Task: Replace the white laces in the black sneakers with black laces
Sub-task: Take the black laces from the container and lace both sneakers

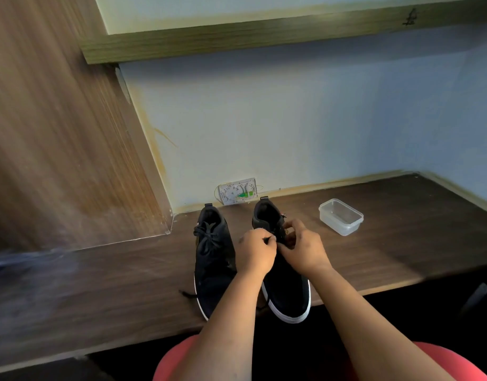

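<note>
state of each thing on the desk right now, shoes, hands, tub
left sneaker: on the desk, laced with a black lace, tied
right sneaker: on the desk, toe over the desk edge, both hands at its laces
left hand: pinching a black lace
right hand: fingers curled at the lace
plastic container: open, no lid, empty

A dark wood-grain counter runs along a pale blue wall. A wooden side panel rises at left, a wooden shelf spans overhead, and an open white wall box with green wiring sits low.
</note>
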{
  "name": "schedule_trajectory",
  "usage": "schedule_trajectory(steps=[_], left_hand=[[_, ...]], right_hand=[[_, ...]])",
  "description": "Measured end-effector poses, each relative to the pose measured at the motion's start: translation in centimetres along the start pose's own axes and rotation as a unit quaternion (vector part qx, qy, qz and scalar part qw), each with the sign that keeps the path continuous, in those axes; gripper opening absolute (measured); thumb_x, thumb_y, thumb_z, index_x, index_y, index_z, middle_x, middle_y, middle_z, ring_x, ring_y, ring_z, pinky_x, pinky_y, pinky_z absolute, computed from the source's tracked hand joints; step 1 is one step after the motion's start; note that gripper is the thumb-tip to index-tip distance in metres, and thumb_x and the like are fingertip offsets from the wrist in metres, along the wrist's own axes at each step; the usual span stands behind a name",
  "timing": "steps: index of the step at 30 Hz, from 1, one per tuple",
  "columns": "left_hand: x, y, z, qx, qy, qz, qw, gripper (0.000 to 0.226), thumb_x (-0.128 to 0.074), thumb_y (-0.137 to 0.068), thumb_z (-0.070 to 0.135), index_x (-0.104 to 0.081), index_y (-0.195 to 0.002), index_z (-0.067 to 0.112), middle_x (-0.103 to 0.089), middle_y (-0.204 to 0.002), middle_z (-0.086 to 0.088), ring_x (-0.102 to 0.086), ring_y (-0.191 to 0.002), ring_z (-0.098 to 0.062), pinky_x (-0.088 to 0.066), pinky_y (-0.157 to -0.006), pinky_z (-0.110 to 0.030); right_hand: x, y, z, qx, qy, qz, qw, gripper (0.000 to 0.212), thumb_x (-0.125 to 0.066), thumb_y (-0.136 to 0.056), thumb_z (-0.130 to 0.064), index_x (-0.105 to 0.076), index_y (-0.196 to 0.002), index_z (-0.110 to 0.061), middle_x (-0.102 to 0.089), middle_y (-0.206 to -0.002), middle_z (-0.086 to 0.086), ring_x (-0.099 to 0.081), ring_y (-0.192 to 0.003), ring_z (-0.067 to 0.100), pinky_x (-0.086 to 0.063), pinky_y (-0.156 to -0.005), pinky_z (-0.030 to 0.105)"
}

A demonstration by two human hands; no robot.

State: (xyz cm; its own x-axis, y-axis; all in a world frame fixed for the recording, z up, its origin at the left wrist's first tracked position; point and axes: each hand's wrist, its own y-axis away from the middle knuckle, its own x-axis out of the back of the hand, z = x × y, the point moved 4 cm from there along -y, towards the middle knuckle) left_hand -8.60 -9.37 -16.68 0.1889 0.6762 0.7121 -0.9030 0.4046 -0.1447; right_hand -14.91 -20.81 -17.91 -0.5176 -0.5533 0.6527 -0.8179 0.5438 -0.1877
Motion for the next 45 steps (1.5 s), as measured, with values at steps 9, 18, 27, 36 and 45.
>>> schedule_trajectory(steps=[9, 18, 27, 36, 45], left_hand=[[-0.1, -0.3, -0.6, 0.029, 0.036, 0.009, 0.999, 0.016, -0.064, -0.091, 0.028, -0.076, -0.093, 0.02, -0.073, -0.085, 0.003, -0.064, -0.074, -0.013, -0.045, -0.059, -0.022], [-2.3, -0.3, 0.0, -0.012, -0.044, -0.021, 0.999, 0.012, -0.059, -0.092, 0.031, -0.07, -0.091, 0.025, -0.069, -0.094, 0.0, -0.062, -0.089, -0.023, -0.051, -0.069, -0.032], [-3.1, -0.2, 0.3, -0.024, -0.039, 0.006, 0.999, 0.017, -0.057, -0.094, 0.03, -0.07, -0.098, 0.022, -0.065, -0.104, 0.0, -0.062, -0.094, -0.023, -0.045, -0.069, -0.03], [-3.0, -1.5, -0.3, -0.06, -0.056, -0.085, 0.993, 0.022, -0.05, -0.096, 0.031, -0.07, -0.102, 0.023, -0.068, -0.097, 0.001, -0.061, -0.094, -0.021, -0.05, -0.076, -0.032], [-1.0, -1.2, -1.7, 0.078, 0.216, -0.028, 0.973, 0.029, -0.044, -0.101, 0.025, -0.068, -0.089, 0.013, -0.07, -0.085, -0.002, -0.06, -0.066, -0.013, -0.05, -0.064, -0.021]], right_hand=[[0.4, -0.2, 0.2, -0.056, -0.014, 0.019, 0.998, 0.039, -0.064, -0.08, -0.015, -0.049, -0.117, -0.017, -0.066, -0.085, 0.004, -0.065, -0.081, 0.022, -0.056, -0.072, 0.035], [0.3, -0.2, 2.2, -0.172, -0.156, 0.033, 0.972, 0.036, -0.063, -0.083, -0.005, -0.048, -0.111, -0.023, -0.067, -0.092, 0.002, -0.065, -0.085, 0.021, -0.055, -0.077, 0.037], [0.2, -0.3, 2.5, -0.181, -0.17, 0.034, 0.968, 0.031, -0.064, -0.086, -0.009, -0.048, -0.109, -0.021, -0.064, -0.086, -0.004, -0.063, -0.085, 0.017, -0.052, -0.075, 0.032], [0.5, -0.8, 3.6, -0.2, -0.209, 0.041, 0.956, 0.03, -0.06, -0.087, -0.003, -0.047, -0.102, -0.024, -0.067, -0.094, 0.004, -0.065, -0.086, 0.02, -0.05, -0.069, 0.031], [8.3, -2.0, 5.5, -0.3, -0.29, 0.236, 0.878, 0.031, -0.046, -0.086, -0.026, -0.061, -0.112, -0.016, -0.055, -0.092, 0.005, -0.049, -0.066, 0.02, -0.037, -0.05, 0.024]])
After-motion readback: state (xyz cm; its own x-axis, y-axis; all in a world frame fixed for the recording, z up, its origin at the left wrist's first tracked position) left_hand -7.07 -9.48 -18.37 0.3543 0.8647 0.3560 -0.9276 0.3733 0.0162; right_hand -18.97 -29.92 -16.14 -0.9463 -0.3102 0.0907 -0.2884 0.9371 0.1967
